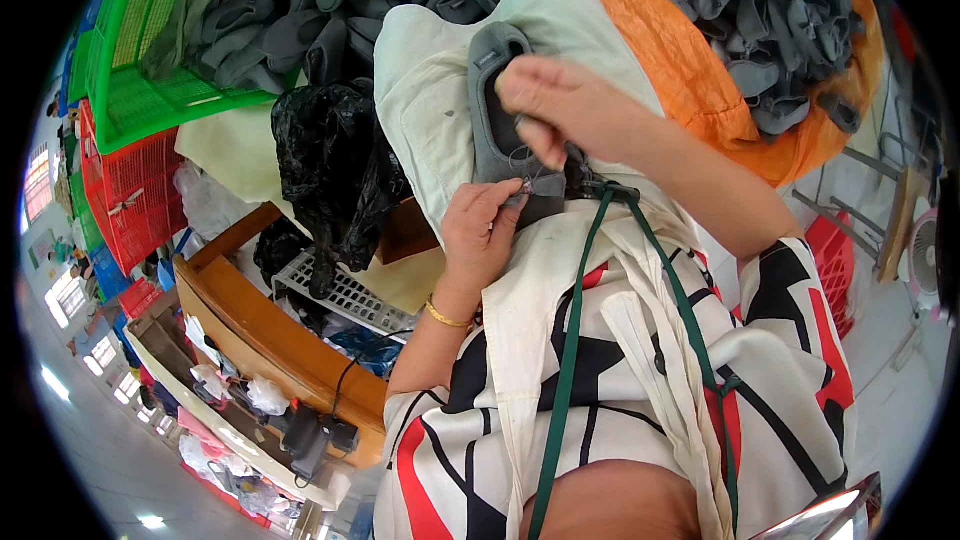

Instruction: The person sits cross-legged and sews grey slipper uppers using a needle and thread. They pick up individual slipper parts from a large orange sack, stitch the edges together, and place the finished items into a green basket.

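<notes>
A grey felt slipper-like shoe (480,120) lies lengthwise on my lap, its dark opening facing up. My left hand (482,230) is closed on its near end, fingertips pinching the grey fabric. Over the shoe's right side, my right hand (565,110) is raised with its fingers curled and slightly blurred; whatever they hold is too small to make out. Fine loose thread (520,154) shows between the two hands. Pale cloth (425,90) covers my knees under the shoe.
A green basket (130,90) full of grey shoes stands at the far left, above a red crate (125,185). An orange sack (690,60) with more shoes lies at the far right. Left of my lap are a black plastic bag (325,160) and a wooden table (270,330).
</notes>
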Available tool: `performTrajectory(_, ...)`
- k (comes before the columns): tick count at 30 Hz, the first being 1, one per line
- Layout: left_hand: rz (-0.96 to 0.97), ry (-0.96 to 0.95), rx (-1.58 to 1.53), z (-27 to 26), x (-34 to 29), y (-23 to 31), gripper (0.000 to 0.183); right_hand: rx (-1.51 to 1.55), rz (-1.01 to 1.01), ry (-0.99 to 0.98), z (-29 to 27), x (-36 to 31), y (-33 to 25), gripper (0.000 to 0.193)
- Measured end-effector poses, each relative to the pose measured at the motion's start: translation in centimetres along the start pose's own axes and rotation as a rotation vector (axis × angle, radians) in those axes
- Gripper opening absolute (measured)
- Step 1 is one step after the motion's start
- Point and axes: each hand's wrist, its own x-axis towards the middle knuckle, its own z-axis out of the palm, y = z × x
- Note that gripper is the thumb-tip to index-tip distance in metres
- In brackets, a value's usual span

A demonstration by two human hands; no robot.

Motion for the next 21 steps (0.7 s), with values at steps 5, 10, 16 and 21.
performTrajectory(5,-0.053,-0.047,-0.039,-0.9,0.0,0.0,0.020,0.401,-0.599,0.253,-3.1,-1.7,-5.8,0.016)
performTrajectory(10,-0.085,-0.083,-0.155,-0.9,0.5,-0.4,0.025,0.100,-0.807,0.227,-5.7,-2.9,-4.3,0.005)
performTrajectory(16,-0.104,-0.075,-0.087,-1.0,0.8,-0.2,0.024,-0.922,-0.572,0.101,-2.2,-2.7,1.3,0.012)
performTrajectory(21,-0.184,-0.117,-0.211,-1.1,0.4,-1.3,0.019,-1.277,-0.669,-0.043,-1.0,-1.7,3.8,0.013)
